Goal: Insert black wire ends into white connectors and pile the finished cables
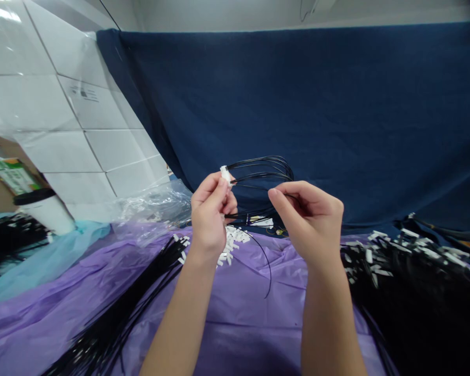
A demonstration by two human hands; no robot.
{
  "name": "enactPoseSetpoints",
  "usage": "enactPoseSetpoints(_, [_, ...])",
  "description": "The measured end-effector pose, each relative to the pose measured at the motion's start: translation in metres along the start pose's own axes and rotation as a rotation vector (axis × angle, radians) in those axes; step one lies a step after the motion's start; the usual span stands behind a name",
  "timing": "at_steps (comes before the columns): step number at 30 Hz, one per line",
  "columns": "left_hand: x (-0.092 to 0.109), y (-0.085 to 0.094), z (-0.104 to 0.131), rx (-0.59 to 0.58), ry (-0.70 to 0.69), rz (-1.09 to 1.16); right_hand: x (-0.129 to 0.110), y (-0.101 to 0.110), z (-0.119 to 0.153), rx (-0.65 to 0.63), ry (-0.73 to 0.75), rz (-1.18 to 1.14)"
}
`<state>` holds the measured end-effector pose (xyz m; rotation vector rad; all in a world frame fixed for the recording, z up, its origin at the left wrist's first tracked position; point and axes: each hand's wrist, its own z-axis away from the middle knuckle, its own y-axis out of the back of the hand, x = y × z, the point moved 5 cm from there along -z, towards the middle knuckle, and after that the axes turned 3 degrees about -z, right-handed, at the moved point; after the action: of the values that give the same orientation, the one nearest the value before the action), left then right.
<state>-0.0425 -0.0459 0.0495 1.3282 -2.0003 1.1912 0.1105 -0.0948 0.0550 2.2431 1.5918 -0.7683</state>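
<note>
My left hand (210, 216) is closed, its thumb and fingers pinching a white plastic connector (225, 174) in front of my chest. From the connector several black wires (264, 160) loop to the right and curl back toward my right hand (311, 216). That hand is closed too, thumb against forefinger on a black wire that runs from the connector. Its other fingers are curled and partly hidden. One loose wire end (269, 271) hangs down between the hands. Below, small white connectors (231, 243) lie in a loose heap, partly behind my left wrist.
Purple sheeting (254, 324) covers the table. A black wire bundle (129, 297) with white ends lies left; a larger wire pile (419, 292) lies right. Farther left are a white cup (50, 211), clear plastic wrap (152, 209) and stacked white boxes (74, 151). A dark blue cloth (297, 99) hangs behind.
</note>
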Motion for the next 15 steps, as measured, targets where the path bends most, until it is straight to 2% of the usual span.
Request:
enactPoseSetpoints(10, [0.0004,-0.0019,0.002,-0.005,0.01,0.014,-0.0038,0.003,-0.0035,-0.03,-0.084,-0.025])
enactPoseSetpoints(15, [0.0004,-0.002,0.002,-0.02,0.006,0.018,-0.0009,0.0031,-0.0023,-0.001,-0.045,-0.033])
